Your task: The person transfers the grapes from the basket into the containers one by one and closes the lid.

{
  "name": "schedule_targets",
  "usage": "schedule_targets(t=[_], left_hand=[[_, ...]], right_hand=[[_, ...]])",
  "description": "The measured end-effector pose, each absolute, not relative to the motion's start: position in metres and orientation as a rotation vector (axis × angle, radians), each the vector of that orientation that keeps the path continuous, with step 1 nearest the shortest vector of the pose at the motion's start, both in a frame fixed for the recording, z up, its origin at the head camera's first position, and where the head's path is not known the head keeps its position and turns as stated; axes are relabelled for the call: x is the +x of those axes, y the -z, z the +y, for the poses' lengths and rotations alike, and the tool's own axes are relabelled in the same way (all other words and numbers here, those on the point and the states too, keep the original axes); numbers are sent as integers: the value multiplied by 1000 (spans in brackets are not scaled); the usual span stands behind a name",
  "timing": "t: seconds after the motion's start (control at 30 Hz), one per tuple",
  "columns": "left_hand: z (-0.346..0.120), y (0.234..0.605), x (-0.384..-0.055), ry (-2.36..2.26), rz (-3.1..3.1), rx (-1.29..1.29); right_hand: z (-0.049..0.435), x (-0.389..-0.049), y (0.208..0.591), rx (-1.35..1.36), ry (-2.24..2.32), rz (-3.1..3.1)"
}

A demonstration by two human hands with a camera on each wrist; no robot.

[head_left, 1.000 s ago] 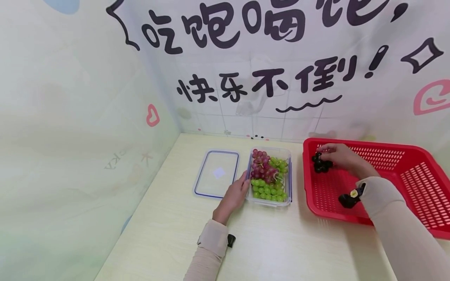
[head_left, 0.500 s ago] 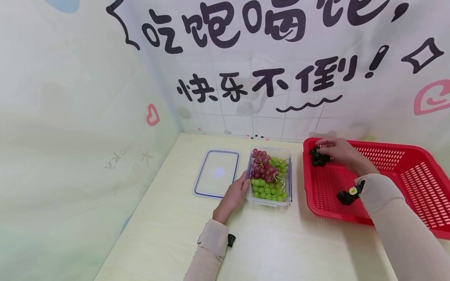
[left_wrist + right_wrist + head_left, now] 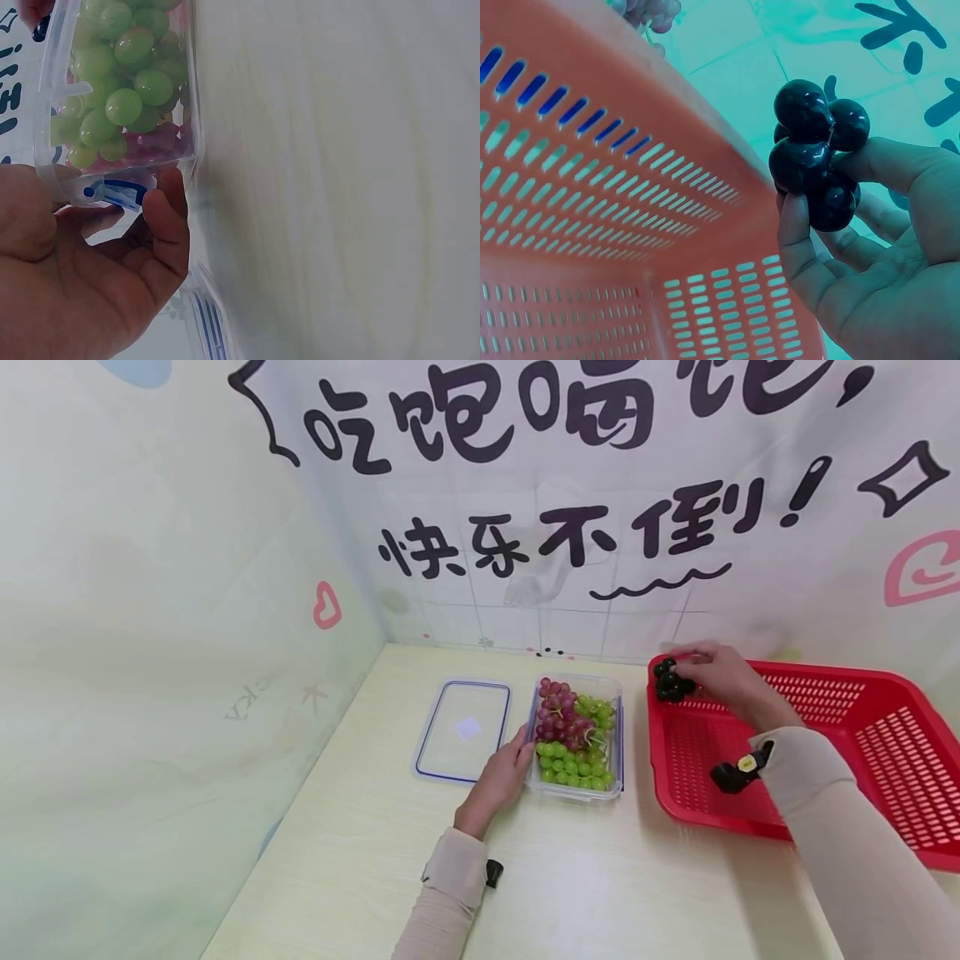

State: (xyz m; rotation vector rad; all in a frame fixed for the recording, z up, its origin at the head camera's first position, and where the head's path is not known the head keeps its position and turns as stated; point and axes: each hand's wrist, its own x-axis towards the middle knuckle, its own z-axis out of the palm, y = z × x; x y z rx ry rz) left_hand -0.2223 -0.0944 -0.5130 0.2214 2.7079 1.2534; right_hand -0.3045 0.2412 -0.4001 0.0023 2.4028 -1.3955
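Observation:
A small bunch of black grapes [image 3: 810, 154] is pinched between the thumb and fingers of my right hand [image 3: 723, 681]. The bunch is up at the far left corner of the red basket [image 3: 750, 810], level with its rim in the head view. My left hand [image 3: 501, 777] holds the left side of a clear plastic food container [image 3: 573, 795], its curled fingertips at the blue-edged latch [image 3: 124, 193]. Inside the container lie red grapes [image 3: 558, 714] at the back left, green grapes [image 3: 573, 768] in front and more green ones at the back right.
The container's clear lid [image 3: 461, 731], with a blue seal, lies flat on the pale wooden table [image 3: 585, 877] left of the container. Close behind stands a printed wall [image 3: 495, 627], and another wall borders the table's left side.
My right hand has lifted the black grapes from inside the basket up toward its far left corner, moving slightly left. The left hand and the container have stayed in place.

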Motion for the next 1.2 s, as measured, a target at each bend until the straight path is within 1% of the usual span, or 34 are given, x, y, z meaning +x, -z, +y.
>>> schedule_targets(t=[0.73,1.2], left_hand=[[-94,511,-222,-1268,2708,215],[-94,512,-222,-1258,2704,204]], right_hand=[[208,-309,402,-127,1528,2399],[188,-312,400,-144,1509,2366]])
